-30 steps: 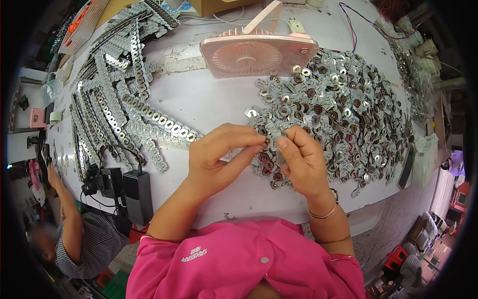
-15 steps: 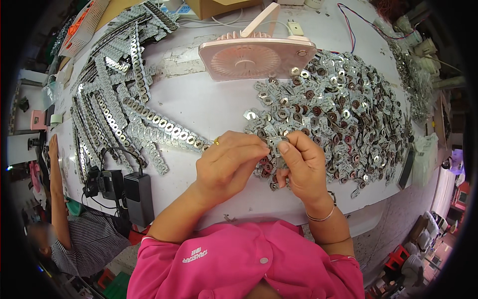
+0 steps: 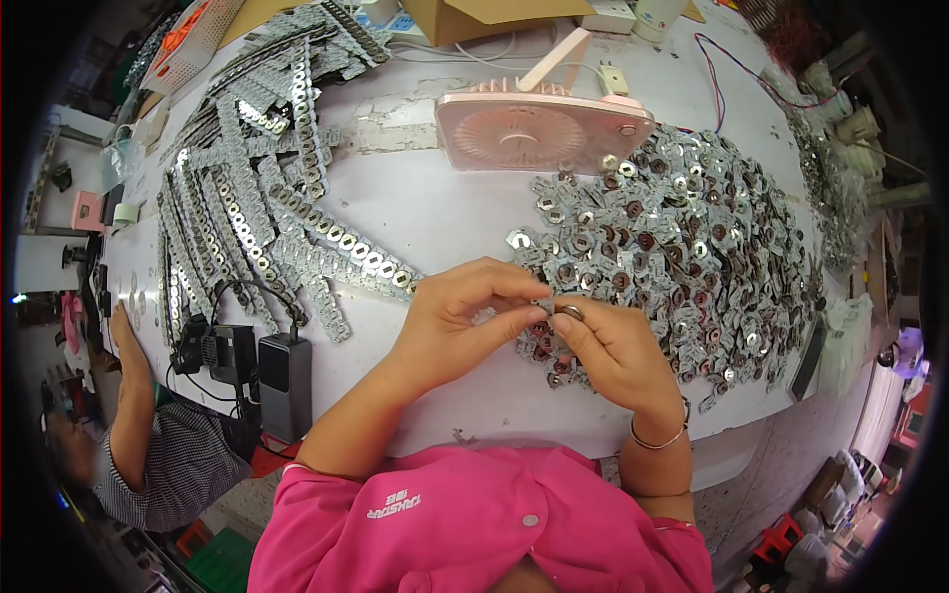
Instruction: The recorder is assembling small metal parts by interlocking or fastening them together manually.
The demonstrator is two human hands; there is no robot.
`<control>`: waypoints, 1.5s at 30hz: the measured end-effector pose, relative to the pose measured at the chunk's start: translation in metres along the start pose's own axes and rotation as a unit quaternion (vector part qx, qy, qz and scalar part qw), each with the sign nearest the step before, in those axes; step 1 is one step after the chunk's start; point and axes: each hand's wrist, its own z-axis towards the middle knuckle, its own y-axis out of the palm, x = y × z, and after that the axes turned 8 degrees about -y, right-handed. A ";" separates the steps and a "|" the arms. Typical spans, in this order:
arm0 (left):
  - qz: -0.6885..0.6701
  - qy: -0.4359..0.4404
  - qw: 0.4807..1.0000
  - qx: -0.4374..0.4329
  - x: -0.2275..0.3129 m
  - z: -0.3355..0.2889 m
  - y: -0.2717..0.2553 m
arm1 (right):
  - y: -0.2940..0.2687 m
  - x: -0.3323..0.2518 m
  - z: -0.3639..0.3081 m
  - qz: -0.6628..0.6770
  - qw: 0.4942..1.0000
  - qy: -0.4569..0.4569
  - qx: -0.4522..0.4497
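Note:
My left hand (image 3: 473,314) and my right hand (image 3: 621,348) meet over the near edge of a large heap of small silver metal parts (image 3: 692,242). Between my right thumb and forefinger is pinched a small metal part (image 3: 571,310), with a shiny rounded edge showing. My left thumb and fingertips close on its left side; the fingers hide most of it. To the left, strips of joined metal parts (image 3: 341,237) lie in a fanned pile, one strip's end reaching close to my left wrist.
A pink fan (image 3: 524,133) stands behind the heap. Black power adapters (image 3: 285,381) with cables sit at the left table edge. A cardboard box (image 3: 484,20) and a white perforated basket (image 3: 193,44) are at the back. Another person's arm (image 3: 133,366) rests at far left.
The view has shifted slightly, so the table things sit further right. My left fingers have closed in toward the part, and my right hand has turned, its fingers now curled over it.

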 end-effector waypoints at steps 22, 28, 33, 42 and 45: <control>-0.187 -0.135 0.964 -0.133 0.016 -0.001 -0.020 | 0.013 0.005 -0.002 0.248 0.968 0.046 -0.001; -0.257 -0.147 0.950 -0.099 0.003 0.003 -0.014 | 0.017 0.005 0.003 0.277 0.959 0.059 0.010; -0.153 -0.001 0.988 0.013 0.007 0.000 0.008 | 0.016 0.009 0.005 0.363 0.927 0.049 0.077; 0.102 0.107 0.988 0.051 0.000 -0.014 0.014 | 0.017 0.005 0.002 0.362 0.922 0.021 0.134; -0.099 0.049 0.993 0.052 0.012 -0.013 0.031 | 0.016 0.005 -0.001 0.271 0.949 -0.040 0.157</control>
